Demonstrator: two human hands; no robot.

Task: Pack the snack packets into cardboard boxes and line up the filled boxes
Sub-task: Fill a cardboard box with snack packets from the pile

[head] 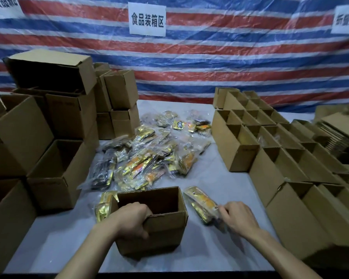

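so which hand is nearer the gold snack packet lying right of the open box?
Right. The right hand is pinching the near end of the gold snack packet; the left hand grips the open box's near-left rim, across the box from the packet.

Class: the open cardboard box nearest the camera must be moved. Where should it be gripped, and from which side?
Grip the open brown cardboard box by its near wall, from above: the top is open, so fingers hook over the rim, as the left hand shows.
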